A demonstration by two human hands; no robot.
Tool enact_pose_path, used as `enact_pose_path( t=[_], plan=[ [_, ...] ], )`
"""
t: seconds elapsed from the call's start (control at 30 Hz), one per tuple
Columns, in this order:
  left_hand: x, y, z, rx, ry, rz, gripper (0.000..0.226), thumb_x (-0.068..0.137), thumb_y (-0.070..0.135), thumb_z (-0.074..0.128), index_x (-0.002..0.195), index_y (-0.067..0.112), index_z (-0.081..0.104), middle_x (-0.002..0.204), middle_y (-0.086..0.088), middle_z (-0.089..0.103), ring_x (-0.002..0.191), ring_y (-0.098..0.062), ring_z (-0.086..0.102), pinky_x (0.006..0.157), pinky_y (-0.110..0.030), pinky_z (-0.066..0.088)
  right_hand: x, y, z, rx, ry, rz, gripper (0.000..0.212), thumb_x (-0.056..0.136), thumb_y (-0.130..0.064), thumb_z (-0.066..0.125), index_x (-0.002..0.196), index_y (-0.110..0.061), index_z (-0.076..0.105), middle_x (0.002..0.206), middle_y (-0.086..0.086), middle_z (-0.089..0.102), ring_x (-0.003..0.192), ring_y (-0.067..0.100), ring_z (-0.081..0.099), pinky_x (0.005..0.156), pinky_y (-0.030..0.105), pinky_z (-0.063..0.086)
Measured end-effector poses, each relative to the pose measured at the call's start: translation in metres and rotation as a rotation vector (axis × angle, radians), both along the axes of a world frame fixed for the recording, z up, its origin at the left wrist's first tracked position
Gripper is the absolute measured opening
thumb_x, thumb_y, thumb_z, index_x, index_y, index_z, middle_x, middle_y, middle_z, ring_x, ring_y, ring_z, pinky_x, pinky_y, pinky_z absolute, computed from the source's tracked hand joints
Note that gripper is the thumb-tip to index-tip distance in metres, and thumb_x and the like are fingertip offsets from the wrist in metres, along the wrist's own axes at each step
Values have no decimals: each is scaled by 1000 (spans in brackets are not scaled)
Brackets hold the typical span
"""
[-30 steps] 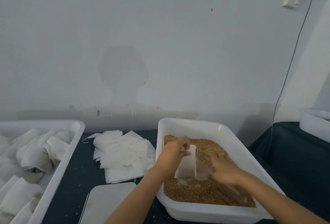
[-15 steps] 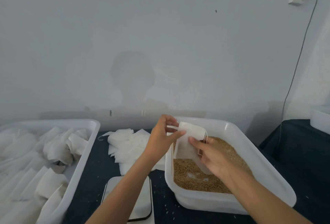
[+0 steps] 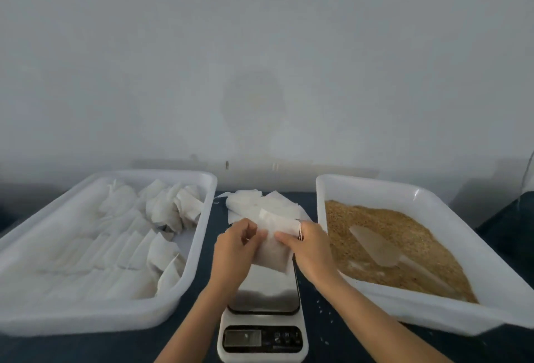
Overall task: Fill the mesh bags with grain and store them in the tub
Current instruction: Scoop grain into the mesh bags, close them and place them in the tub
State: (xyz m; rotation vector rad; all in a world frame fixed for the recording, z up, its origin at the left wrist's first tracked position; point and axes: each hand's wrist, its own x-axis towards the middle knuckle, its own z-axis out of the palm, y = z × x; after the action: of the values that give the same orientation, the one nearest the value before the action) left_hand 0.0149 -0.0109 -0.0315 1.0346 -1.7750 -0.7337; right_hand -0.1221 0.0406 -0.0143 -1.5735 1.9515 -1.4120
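A filled white mesh bag (image 3: 273, 250) hangs above the scale (image 3: 264, 293) in the middle of the table. My left hand (image 3: 235, 247) pinches its upper left edge and my right hand (image 3: 307, 244) pinches its upper right edge near the drawstring. On the right stands a white tub of brown grain (image 3: 404, 235) with a clear scoop (image 3: 375, 247) lying in it. The white tub (image 3: 185, 284) on the left holds several filled bags (image 3: 173, 209).
A pile of empty mesh bags (image 3: 260, 203) lies behind the scale between the two tubs. The scale's display panel (image 3: 263, 338) faces me at the table's near edge. A few loose grains lie on the dark tabletop (image 3: 320, 309). A grey wall stands close behind.
Both hands lifted the bag out of the grain tub and carried it left, over the scale. The scoop now lies in the grain. My view shifted left, showing more of the left tub.
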Motion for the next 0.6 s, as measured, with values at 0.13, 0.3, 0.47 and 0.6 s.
enact_pose_path(
  t=[0.13,0.3,0.47,0.6],
  plan=[
    [11,-2,-22,124,5,28,16,85,21,68,74,19,56,68,6,65,66,-12,61,63,-23,48,15,-9,-19,26,207,-26,16,88,-26,63,81,-13,59,75,-2,57,72,13,54,65,26,42],
    [14,-5,-35,134,-27,27,15,85,21,68,75,21,56,73,8,65,73,-8,61,61,-16,42,17,-15,-34,62,161,-10,20,88,-24,64,92,-4,65,88,5,66,82,17,59,74,30,46],
    [15,-7,-44,69,-99,20,15,86,26,66,79,29,52,77,14,64,63,0,51,59,-16,35,14,-15,-45,55,29,23,19,87,-21,65,100,-7,65,94,3,68,89,16,61,83,35,48],
    [18,-12,-47,74,15,-20,21,83,19,70,92,28,53,89,13,63,84,4,55,69,-6,39,8,-15,-46,5,-97,104,9,91,-17,59,100,-14,61,96,-6,64,95,10,59,81,21,45]
  ],
)
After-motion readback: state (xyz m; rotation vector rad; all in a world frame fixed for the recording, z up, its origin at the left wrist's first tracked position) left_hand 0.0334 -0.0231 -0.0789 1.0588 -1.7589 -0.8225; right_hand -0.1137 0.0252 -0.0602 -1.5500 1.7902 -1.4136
